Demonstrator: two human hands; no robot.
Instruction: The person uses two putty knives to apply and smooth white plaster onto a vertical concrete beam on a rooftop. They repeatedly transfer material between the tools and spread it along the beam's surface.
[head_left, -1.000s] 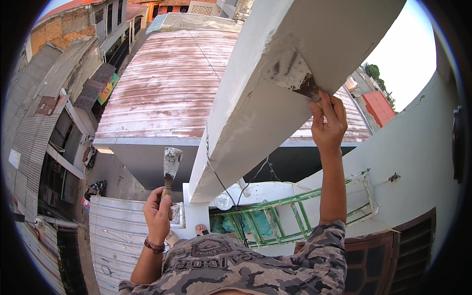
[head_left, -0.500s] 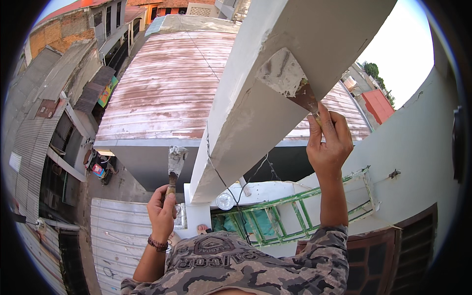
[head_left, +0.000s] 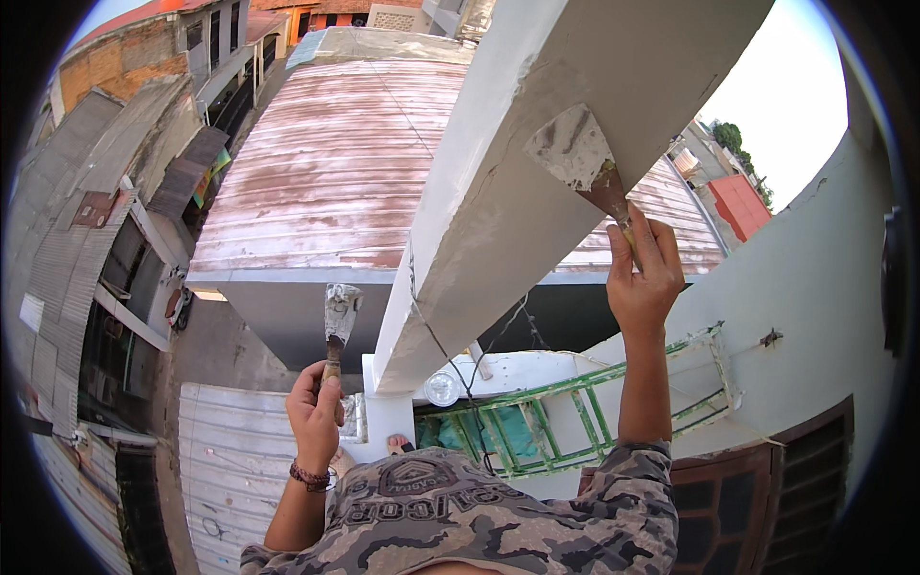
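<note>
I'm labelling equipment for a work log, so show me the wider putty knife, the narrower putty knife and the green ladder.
Wider putty knife (head_left: 579, 157): head view, on its smeared blade.
Narrower putty knife (head_left: 341, 309): head view, on its smeared blade.
Green ladder (head_left: 575, 384): head view, on its upper side rail.

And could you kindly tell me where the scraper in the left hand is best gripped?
Probably by its handle, coming from below, as the left hand does: the scraper stands blade-up, its broad blade smeared with pale paste, while the narrow handle forms the lower end.
</note>
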